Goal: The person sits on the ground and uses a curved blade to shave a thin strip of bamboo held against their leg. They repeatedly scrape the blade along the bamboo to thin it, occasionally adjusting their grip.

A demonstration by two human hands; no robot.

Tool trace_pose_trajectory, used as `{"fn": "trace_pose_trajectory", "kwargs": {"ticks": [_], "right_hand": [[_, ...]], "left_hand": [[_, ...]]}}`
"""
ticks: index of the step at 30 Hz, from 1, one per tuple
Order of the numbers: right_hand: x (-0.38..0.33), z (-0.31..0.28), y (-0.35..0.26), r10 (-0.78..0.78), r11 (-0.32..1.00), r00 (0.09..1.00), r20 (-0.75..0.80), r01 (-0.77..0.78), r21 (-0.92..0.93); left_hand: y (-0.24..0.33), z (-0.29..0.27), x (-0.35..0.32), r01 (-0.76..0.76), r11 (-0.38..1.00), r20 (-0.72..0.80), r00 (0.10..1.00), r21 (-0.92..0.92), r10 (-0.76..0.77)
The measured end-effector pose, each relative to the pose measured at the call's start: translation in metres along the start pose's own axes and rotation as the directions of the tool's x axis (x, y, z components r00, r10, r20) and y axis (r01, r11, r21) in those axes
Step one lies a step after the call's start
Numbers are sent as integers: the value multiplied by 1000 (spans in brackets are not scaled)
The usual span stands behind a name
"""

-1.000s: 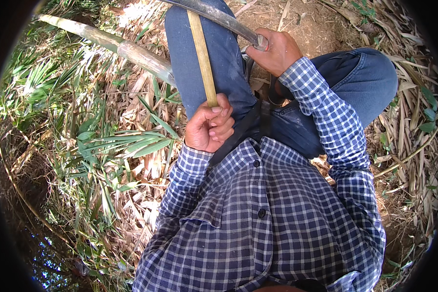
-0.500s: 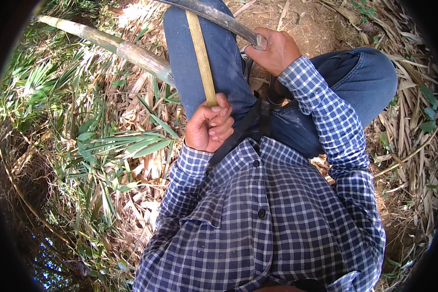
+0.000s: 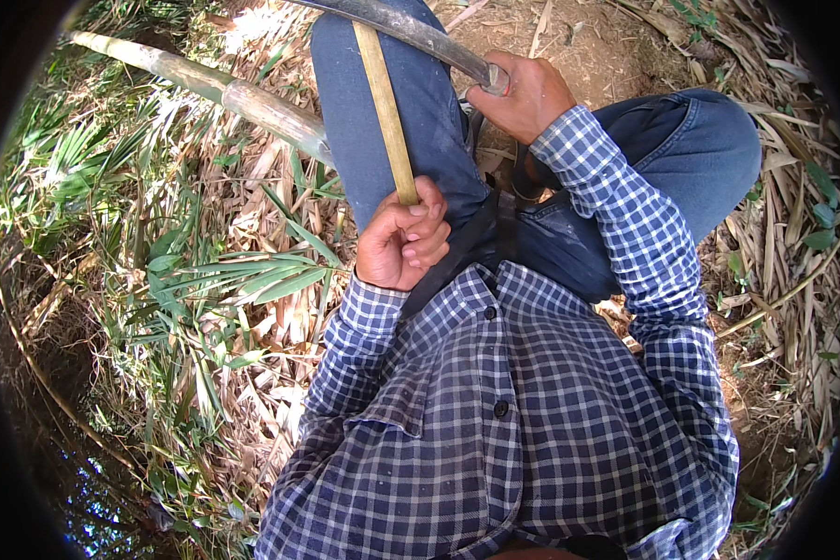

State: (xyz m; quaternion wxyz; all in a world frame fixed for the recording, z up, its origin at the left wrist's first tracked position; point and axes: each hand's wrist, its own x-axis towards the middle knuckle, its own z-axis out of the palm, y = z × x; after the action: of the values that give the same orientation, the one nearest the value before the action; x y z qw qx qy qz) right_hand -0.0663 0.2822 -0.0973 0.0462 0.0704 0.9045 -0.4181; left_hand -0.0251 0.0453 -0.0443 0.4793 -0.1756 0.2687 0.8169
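Note:
My left hand [image 3: 403, 238] is closed round the near end of a flat, yellowish bamboo strip [image 3: 385, 112]. The strip runs away from me over my left thigh, and its far part passes beneath a curved dark blade. My right hand [image 3: 523, 96] grips the handle end of that machete [image 3: 411, 35]. The blade slants up and left across my left knee, over the strip, and its tip lies beyond the upper edge. Most of the handle is hidden inside my right fist.
A thick bamboo pole [image 3: 252, 101] lies on the left, its near end by my left leg. Green leaves [image 3: 261, 275] and dry bamboo litter cover the ground at the left. Bare brown soil [image 3: 588, 47] lies ahead, with more dry leaves [image 3: 793, 233] at the right.
Both hands keep their grips. The blade, the strip and my right hand have shifted very slightly to the left; otherwise the scene looks the same.

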Motion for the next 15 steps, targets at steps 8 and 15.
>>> {"fn": "trace_pose_trajectory", "kwargs": {"ticks": [8,15], "right_hand": [[0,-2,-1,-7,1000,1000,12,7,-9],[0,0,0,-11,1000,1000,-11,11,-4]], "left_hand": [[-1,-2,0,-8,1000,9,1000,7,8],[-3,-1,0,-11,999,7,1000,-33,11]]}}
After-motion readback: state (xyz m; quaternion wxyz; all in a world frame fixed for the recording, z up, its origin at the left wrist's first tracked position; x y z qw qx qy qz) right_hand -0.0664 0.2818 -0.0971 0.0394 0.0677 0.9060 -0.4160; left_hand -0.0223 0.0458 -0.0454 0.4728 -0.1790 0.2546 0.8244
